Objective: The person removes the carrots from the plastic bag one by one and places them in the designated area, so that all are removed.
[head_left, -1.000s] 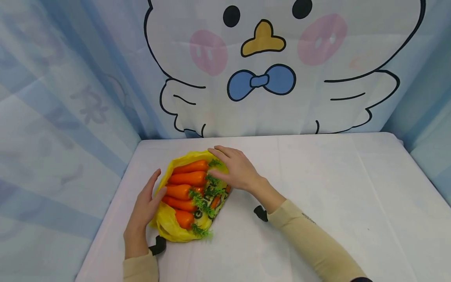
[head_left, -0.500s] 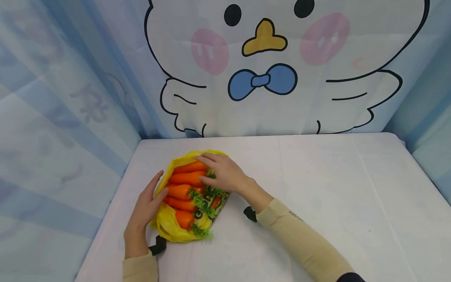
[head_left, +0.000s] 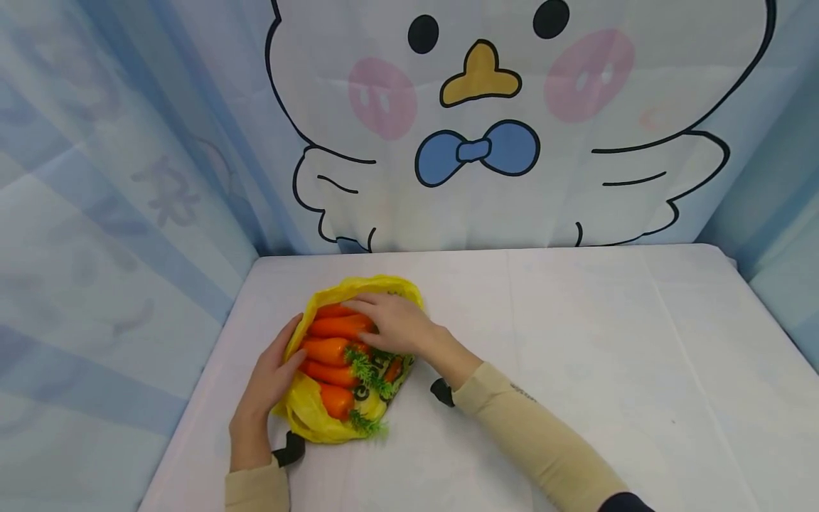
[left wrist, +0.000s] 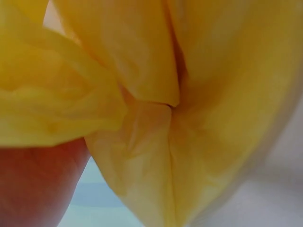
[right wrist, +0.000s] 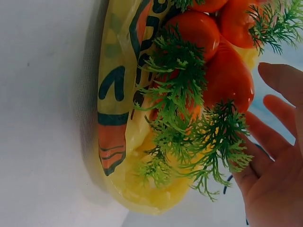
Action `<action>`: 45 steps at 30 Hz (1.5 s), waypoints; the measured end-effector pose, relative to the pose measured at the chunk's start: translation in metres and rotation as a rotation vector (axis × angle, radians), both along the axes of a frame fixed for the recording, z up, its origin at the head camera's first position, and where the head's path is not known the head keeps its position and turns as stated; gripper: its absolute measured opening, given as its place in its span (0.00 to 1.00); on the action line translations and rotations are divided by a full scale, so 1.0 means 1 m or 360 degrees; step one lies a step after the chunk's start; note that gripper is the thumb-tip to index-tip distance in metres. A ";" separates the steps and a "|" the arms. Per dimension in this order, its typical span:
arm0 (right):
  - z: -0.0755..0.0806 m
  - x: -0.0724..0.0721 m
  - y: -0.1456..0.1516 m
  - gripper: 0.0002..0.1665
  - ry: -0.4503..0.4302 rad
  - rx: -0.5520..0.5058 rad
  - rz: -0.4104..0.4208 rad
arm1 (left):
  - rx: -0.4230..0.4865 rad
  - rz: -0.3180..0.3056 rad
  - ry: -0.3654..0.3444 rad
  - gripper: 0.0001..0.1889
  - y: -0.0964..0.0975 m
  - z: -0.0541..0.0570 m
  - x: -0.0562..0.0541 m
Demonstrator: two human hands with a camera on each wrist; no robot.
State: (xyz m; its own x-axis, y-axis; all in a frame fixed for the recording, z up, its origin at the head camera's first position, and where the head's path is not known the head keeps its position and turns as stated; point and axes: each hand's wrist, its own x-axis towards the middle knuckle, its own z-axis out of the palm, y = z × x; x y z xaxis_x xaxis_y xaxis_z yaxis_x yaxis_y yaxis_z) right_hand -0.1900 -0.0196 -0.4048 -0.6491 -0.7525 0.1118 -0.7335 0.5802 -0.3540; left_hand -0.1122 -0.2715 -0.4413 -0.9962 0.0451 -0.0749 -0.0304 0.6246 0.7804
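Observation:
A yellow plastic bag [head_left: 313, 416] lies on its side with its mouth wide, several orange carrots [head_left: 326, 351] with leafy green tops inside. At its left rim my left hand [head_left: 265, 380] touches the plastic, fingers and thumb fairly straight. My right hand [head_left: 399, 323] reaches over the upper carrots, fingertips near the topmost one; contact there is unclear. In the right wrist view, the right hand [right wrist: 279, 156] has spread fingers beside a large carrot [right wrist: 228, 78] and its green leaves [right wrist: 222, 137]. Yellow plastic [left wrist: 142, 56] fills most of the left wrist view.
The bag lies on the left part of a white-covered table [head_left: 608, 370]. A cartoon-printed curtain [head_left: 480, 213] hangs behind, with blue curtains at both sides. A black wrist mount [head_left: 291, 449] sits beside the left wrist, another black mount [head_left: 442, 392] by the right.
My right hand has moved left and slightly down, from the bag's upper right rim to over the upper carrots. The left hand has shifted only slightly; the bag lies nearly as before.

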 end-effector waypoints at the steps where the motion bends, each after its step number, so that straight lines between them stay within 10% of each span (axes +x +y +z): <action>1: 0.000 0.000 -0.001 0.33 -0.0016 0.0018 0.0000 | 0.0012 -0.0001 0.0006 0.33 0.000 0.000 0.000; 45: -0.005 -0.005 -0.023 0.29 -0.0135 0.0216 0.0015 | 0.0098 0.0066 -0.0038 0.34 -0.001 0.000 -0.001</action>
